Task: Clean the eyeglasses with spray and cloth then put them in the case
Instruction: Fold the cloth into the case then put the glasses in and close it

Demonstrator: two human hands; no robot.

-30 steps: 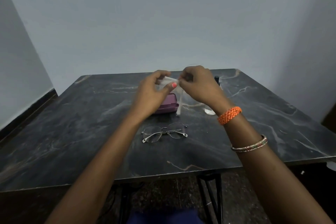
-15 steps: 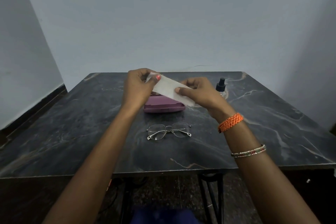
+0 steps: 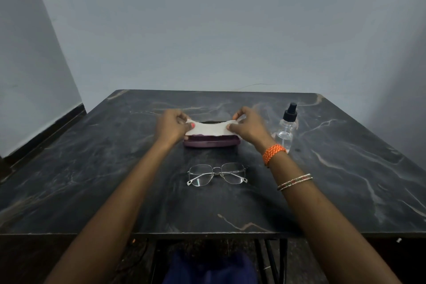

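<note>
eyeglasses (image 3: 216, 174) before case (image 3: 211, 143); spray bottle (image 3: 287, 125) right.

1. Worn on the head; looked forward and down across a dark marble table (image 3: 96, 168) toward a grey wall (image 3: 219, 30).
2. Sat close over the near edge, forearms reaching in from below.
3. Single view, nothing shared.

On the black tabletop (image 3: 92, 168) veined with pale marbling, a white cloth (image 3: 207, 129) hangs above a maroon case (image 3: 211, 144), silver-rimmed eyeglasses (image 3: 216, 174) lie nearer, and a clear, black-capped spray bottle (image 3: 287, 125) stands right of the case.
</note>
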